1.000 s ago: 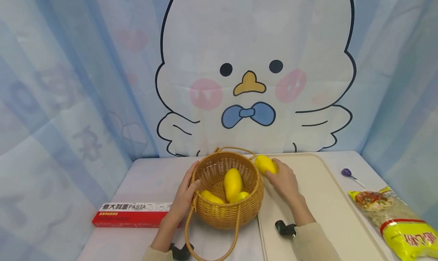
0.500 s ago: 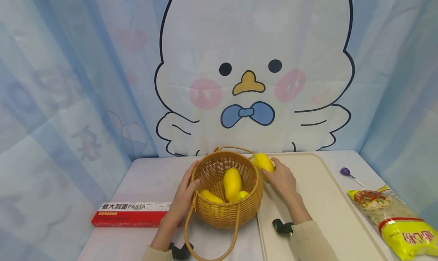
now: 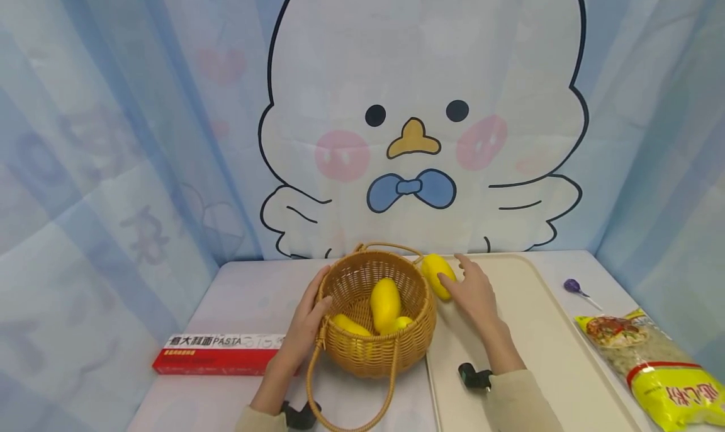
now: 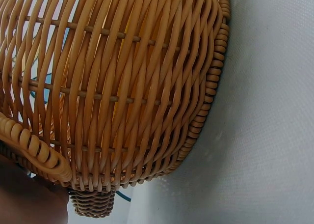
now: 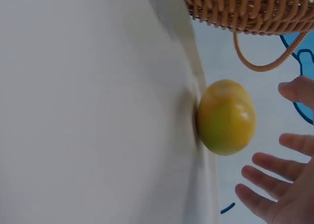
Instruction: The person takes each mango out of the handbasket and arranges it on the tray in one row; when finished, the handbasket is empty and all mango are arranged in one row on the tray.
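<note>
In the head view, the left hand [image 3: 304, 320] grips the wicker basket [image 3: 374, 358] just to its right, thumb over the rim; three yellow fruits [image 3: 385, 301] show inside. The right hand [image 3: 473, 292], fingers spread and holding nothing, is just beside a yellow mango [image 3: 436, 273] on its left, by the cream tray [image 3: 532, 337]'s far corner. In the left wrist view, yellow shows through the weave beside the hand. In the right wrist view, the mango sits apart from fingers and thumb.

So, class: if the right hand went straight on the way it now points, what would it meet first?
Most likely the mango beside the wicker basket, just ahead of the right hand's thumb, though the exact gap is hard to judge.
</note>
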Demonstrator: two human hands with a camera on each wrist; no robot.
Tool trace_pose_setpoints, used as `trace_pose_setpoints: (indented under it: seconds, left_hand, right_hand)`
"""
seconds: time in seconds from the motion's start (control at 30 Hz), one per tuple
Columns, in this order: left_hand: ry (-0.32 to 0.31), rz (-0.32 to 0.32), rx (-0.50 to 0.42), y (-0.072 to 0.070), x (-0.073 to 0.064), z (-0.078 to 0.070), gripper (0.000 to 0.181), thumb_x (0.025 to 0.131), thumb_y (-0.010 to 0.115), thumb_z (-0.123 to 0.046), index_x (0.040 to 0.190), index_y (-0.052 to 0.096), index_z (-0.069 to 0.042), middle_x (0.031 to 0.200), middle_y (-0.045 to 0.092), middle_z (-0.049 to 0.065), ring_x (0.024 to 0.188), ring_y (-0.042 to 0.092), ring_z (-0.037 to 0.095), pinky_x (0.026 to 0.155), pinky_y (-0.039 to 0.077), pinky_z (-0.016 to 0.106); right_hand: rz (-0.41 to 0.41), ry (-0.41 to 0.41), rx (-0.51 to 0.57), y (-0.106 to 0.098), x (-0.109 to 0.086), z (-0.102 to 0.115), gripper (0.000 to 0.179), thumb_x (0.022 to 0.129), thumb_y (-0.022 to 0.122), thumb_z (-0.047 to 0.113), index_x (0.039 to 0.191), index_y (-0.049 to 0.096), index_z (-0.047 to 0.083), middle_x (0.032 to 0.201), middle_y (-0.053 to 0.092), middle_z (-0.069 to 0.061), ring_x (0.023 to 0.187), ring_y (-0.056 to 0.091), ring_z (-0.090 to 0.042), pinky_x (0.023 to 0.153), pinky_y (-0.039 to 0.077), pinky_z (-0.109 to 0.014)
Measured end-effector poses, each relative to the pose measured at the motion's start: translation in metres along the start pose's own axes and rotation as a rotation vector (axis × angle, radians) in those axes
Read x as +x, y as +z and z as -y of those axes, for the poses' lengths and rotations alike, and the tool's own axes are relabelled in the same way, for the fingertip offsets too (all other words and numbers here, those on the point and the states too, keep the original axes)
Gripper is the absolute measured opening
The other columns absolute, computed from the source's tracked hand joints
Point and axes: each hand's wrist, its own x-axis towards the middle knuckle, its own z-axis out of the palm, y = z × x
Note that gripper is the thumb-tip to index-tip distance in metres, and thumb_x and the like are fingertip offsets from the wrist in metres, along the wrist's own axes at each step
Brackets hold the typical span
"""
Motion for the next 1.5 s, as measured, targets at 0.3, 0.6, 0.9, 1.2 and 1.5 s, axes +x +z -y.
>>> trace_pose_setpoints:
  seconds: [0.3, 0.6, 0.9, 1.2, 1.5]
  left_hand:
    - [-0.002, 0.0, -0.001, 0.0, 0.0, 0.0, 0.056, 0.105, 0.042, -0.025, 0.157, 0.024, -0.036, 0.162, 0.025, -0.015, 0.153, 0.022, 0.02, 0.124, 0.018, 0.056]
    - [0.001, -0.005, 0.011, 0.0, -0.001, 0.0, 0.055, 0.106, 0.042, -0.025, 0.156, 0.024, -0.04, 0.162, 0.025, -0.015, 0.153, 0.023, 0.02, 0.124, 0.018, 0.055]
    - [0.005, -0.002, 0.012, -0.001, 0.0, 0.001, 0.056, 0.106, 0.042, -0.024, 0.158, 0.023, -0.033, 0.163, 0.025, -0.015, 0.153, 0.023, 0.02, 0.124, 0.018, 0.055]
    - [0.012, -0.001, 0.016, -0.001, 0.0, 0.002, 0.055, 0.106, 0.041, -0.023, 0.153, 0.024, -0.046, 0.163, 0.025, -0.014, 0.153, 0.022, 0.019, 0.125, 0.017, 0.054]
    - [0.017, -0.001, 0.015, -0.002, 0.0, 0.0, 0.055, 0.106, 0.042, -0.025, 0.156, 0.024, -0.037, 0.163, 0.025, -0.014, 0.153, 0.023, 0.02, 0.124, 0.019, 0.054]
  right_hand:
    - [-0.039, -0.097, 0.086, -0.013, -0.002, 0.011, 0.07, 0.093, 0.062, 0.044, 0.152, 0.038, 0.015, 0.15, 0.046, -0.018, 0.134, 0.047, -0.038, 0.106, 0.041, -0.062]
    - [-0.041, -0.23, 0.164, -0.025, -0.009, 0.03, 0.066, 0.093, 0.066, 0.037, 0.15, 0.042, 0.016, 0.147, 0.051, -0.015, 0.133, 0.048, -0.035, 0.109, 0.043, -0.056]
    - [0.003, -0.343, 0.123, -0.034, -0.028, 0.061, 0.066, 0.091, 0.067, 0.042, 0.149, 0.044, 0.021, 0.153, 0.046, -0.008, 0.134, 0.048, -0.033, 0.108, 0.044, -0.059]
    - [0.089, -0.485, 0.081, -0.033, -0.048, 0.088, 0.065, 0.088, 0.074, 0.038, 0.146, 0.047, 0.026, 0.149, 0.049, -0.001, 0.139, 0.046, -0.027, 0.11, 0.045, -0.054]
    - [0.203, -0.575, 0.055, -0.031, -0.062, 0.103, 0.062, 0.087, 0.074, 0.037, 0.143, 0.052, 0.026, 0.145, 0.053, 0.005, 0.138, 0.048, -0.023, 0.109, 0.046, -0.051]
